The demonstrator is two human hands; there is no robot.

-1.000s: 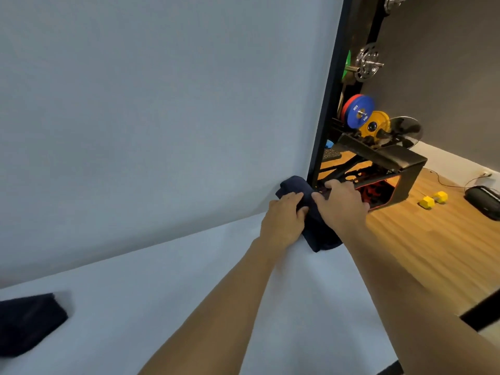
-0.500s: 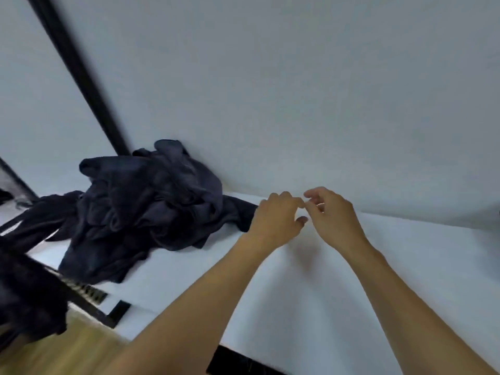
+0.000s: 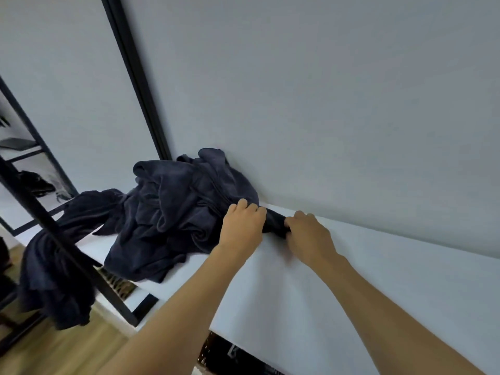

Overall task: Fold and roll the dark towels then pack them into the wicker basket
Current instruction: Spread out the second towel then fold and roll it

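A crumpled heap of dark navy towels [image 3: 173, 212] lies on the white table [image 3: 351, 280] against the pale backdrop. One corner of a towel [image 3: 274, 221] sticks out of the heap to the right. My left hand [image 3: 243, 226] is closed on that corner where it leaves the heap. My right hand [image 3: 308, 236] pinches its far tip. More dark towel [image 3: 54, 280] hangs over the table's left end behind a black bar. The wicker basket is not clearly in view.
A black metal frame bar [image 3: 67, 253] crosses diagonally at the left, and a black vertical post [image 3: 140, 85] splits the backdrop. Wooden floor [image 3: 54, 353] shows at the bottom left. A patterned, possibly woven edge [image 3: 116, 282] peeks out under the table.
The view swung from the table's right end to the towel heap at the left. My hands, empty half a second ago, now both grip the towel corner sticking out of the heap.
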